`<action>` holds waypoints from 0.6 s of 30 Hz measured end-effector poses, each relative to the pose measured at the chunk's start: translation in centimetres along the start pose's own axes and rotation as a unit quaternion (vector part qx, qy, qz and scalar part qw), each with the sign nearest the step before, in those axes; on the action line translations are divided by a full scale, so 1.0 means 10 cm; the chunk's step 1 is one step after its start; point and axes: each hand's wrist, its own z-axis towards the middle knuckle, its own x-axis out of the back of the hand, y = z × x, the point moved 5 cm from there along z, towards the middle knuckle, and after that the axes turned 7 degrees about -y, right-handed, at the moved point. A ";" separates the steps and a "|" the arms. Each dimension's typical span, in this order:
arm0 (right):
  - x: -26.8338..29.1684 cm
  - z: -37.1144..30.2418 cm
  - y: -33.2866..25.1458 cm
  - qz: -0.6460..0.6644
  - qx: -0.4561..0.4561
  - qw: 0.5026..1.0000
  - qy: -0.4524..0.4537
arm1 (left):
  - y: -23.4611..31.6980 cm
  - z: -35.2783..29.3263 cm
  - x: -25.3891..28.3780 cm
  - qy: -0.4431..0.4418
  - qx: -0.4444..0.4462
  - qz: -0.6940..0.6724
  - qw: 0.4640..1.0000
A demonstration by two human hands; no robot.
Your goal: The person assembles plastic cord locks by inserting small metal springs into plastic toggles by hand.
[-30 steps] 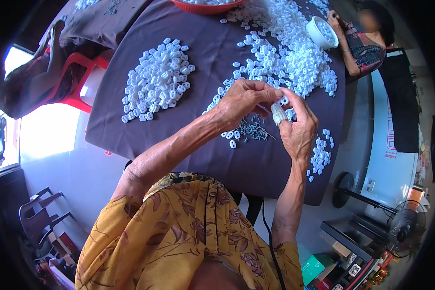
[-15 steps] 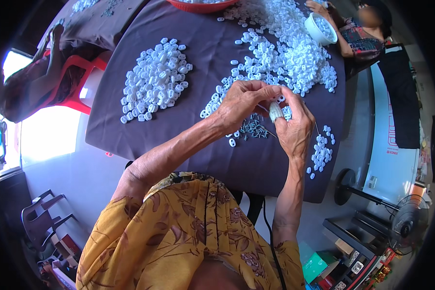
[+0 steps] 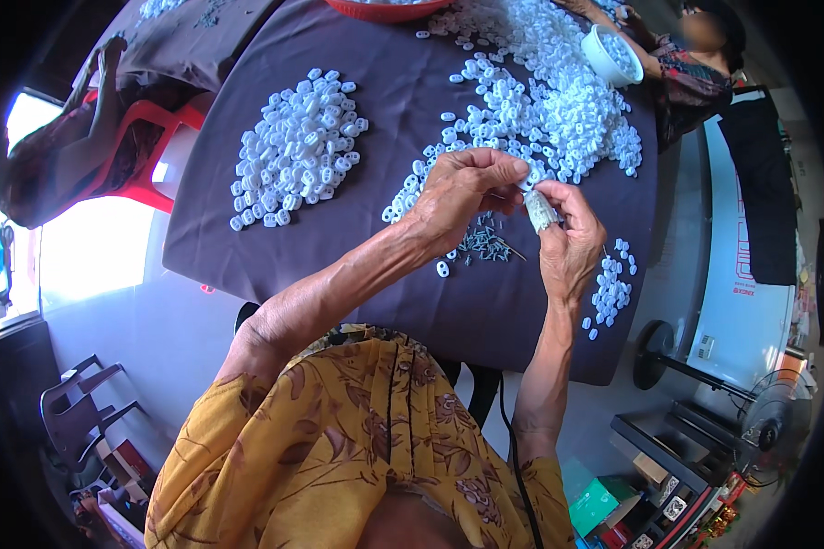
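Observation:
My left hand (image 3: 458, 197) pinches a small white plastic piece (image 3: 528, 182) between thumb and fingertips, over the table. Close beside it, my right hand (image 3: 572, 238) has its index finger and thumb bent together at the piece; whatever lies between them is too small to make out. A whitish wrap (image 3: 542, 212) covers the right thumb. Below the hands lies a small heap of thin dark pins (image 3: 485, 245). Loose white two-holed pieces (image 3: 513, 110) spread out just beyond my hands.
A separate pile of white pieces (image 3: 298, 151) lies to the left, a smaller group (image 3: 611, 293) at the right edge. Another person (image 3: 696, 73) sits at the far right by a white tub (image 3: 611, 55). A red basin (image 3: 389, 9) stands at the far edge of the dark tablecloth (image 3: 366, 284).
My right hand has drawn slightly right and its fingers have lowered away from the left fingertips, exposing the white piece. The other person's arm has moved left beside the tub.

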 end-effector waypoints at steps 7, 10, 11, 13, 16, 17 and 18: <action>-0.04 -0.02 -0.01 -0.024 0.004 0.999 0.033 | 0.01 -0.02 -0.01 0.031 -0.022 0.016 0.999; -0.05 -0.02 -0.02 -0.050 0.017 0.998 0.018 | 0.01 -0.01 0.01 0.037 -0.024 0.021 0.999; -0.03 -0.02 -0.05 -0.064 0.015 0.998 0.013 | 0.01 -0.01 0.02 0.031 -0.025 0.026 0.999; -0.01 -0.01 -0.10 -0.078 0.012 0.997 0.009 | 0.02 0.00 0.02 0.023 -0.027 0.039 0.999; -0.02 0.05 -0.15 -0.194 0.026 0.980 -0.031 | 0.04 -0.02 0.00 0.011 -0.024 0.063 0.998; -0.04 0.07 -0.18 -0.240 0.084 0.966 -0.038 | 0.04 -0.03 -0.01 0.007 -0.018 0.074 0.997; -0.06 0.09 -0.22 -0.287 0.140 0.947 -0.046 | 0.04 -0.02 0.00 0.005 -0.018 0.073 0.997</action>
